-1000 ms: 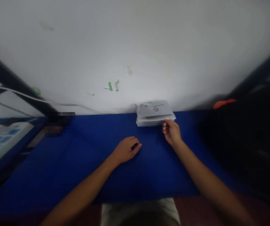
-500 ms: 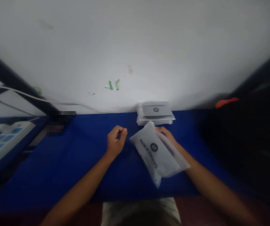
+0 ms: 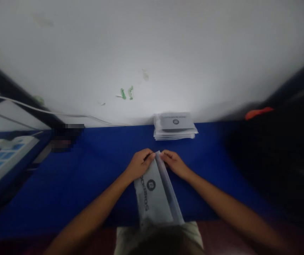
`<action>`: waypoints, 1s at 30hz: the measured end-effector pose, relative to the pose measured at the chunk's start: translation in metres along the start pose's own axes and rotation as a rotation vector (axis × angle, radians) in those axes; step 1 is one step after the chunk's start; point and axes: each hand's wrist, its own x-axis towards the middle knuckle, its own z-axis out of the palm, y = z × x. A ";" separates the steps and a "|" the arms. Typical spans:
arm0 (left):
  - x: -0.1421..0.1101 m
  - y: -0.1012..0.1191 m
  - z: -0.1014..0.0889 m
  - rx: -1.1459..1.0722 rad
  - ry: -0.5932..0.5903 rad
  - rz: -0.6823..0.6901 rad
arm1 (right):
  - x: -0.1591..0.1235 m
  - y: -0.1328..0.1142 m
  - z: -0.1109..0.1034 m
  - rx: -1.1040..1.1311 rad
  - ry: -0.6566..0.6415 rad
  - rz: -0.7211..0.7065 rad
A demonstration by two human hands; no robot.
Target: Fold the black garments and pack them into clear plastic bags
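A grey plastic pouch [image 3: 155,194] with dark lettering and a round logo hangs lengthwise toward me over the blue table [image 3: 88,177]. My left hand [image 3: 140,164] pinches its top edge from the left, and my right hand [image 3: 174,163] pinches the same edge from the right; both are closed on it. Behind them, against the white wall, lies a stack of the same grey pouches [image 3: 175,126].
A white cable [image 3: 48,113] runs along the wall at the left. A white and blue power strip [image 3: 3,159] lies at the far left. A dark mass with an orange piece [image 3: 258,112] fills the right side.
My right hand took a pouch off the stack and brought it toward me. My left hand lifted from the table and took hold of the pouch's top edge.
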 end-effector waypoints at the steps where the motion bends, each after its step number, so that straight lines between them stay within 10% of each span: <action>1: 0.000 0.001 0.000 -0.006 -0.019 0.019 | 0.000 -0.001 -0.001 -0.039 0.028 -0.030; 30: 0.021 -0.061 -0.057 0.196 0.420 -0.085 | -0.021 -0.006 0.012 -0.233 -0.289 0.042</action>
